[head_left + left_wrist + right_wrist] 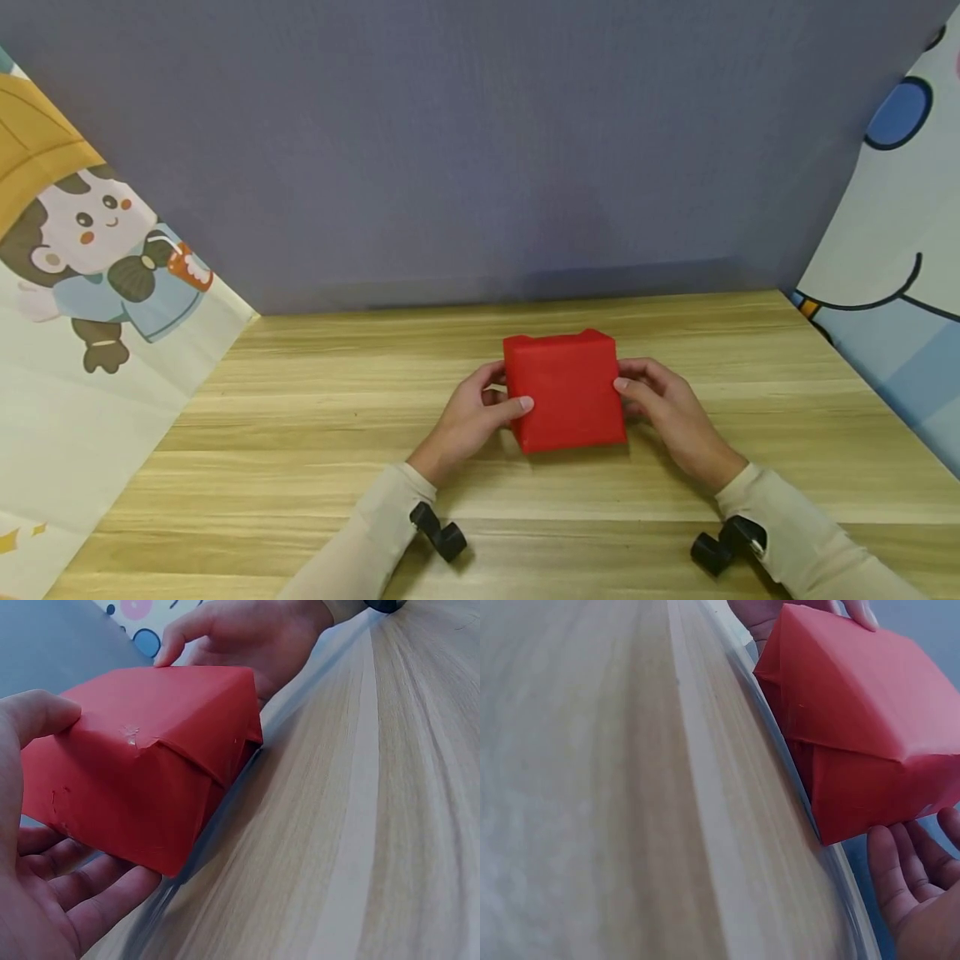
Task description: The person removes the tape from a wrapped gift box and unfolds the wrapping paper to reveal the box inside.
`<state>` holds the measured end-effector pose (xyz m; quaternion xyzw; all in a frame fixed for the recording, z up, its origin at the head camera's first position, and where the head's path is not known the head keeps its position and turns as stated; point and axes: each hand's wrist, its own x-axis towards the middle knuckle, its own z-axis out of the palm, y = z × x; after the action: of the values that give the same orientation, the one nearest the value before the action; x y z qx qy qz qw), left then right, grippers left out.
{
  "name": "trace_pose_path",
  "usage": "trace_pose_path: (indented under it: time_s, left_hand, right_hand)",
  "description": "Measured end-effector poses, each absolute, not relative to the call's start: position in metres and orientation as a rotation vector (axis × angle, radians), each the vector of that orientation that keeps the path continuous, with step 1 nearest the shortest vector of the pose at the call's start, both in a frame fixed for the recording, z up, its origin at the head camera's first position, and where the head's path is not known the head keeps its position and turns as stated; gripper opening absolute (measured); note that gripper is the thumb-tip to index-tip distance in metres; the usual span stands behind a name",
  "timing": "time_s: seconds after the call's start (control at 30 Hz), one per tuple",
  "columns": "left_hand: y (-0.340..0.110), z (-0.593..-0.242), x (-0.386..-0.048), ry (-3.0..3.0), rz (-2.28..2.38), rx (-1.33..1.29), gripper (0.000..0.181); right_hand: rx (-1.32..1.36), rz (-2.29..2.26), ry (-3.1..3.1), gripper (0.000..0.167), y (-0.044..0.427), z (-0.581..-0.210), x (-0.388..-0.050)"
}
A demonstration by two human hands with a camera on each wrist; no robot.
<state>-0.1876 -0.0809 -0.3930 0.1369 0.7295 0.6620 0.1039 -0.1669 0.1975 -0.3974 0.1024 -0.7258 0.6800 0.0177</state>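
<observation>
A box wrapped in red paper (pixel 570 392) is held between both hands above the wooden table, tilted so a broad face shows in the head view. My left hand (pixel 470 412) grips its left side, thumb on the broad face and fingers behind. At the right edge, my right hand (pixel 671 417) pinches the box with its thumb, the fingers reaching round the side. Folded paper flaps on the wrapped box (pixel 157 757) show in the left wrist view, along with a small scuffed spot. The right wrist view shows a creased fold on the box (pixel 855 712) and fingertips under its edge.
The light wooden table (pixel 300 467) runs back to a grey-blue panel (pixel 480 150). Cartoon-printed sheets stand at the left (pixel 112 250) and right (pixel 892 225). Each sleeve carries a black wrist mount, one left (pixel 438 533) and one right (pixel 727 546).
</observation>
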Motion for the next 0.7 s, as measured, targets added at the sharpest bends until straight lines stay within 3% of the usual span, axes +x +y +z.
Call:
trace_pose_path:
  time_s: [0.37, 0.7]
  left_hand:
    - [-0.0835, -0.3925, -0.1874, 2.22, 1.901, 0.452, 0.063]
    - [-0.0847, -0.3951, -0.1888, 2.193, 1.928, 0.55, 0.067]
  right_hand:
    - [0.314, 2.142, -2.183, 0.033, 0.1993, -0.3973, -0.1677]
    - [0.361, 2.147, -2.168, 0.039, 0.2027, -0.3989, -0.1695]
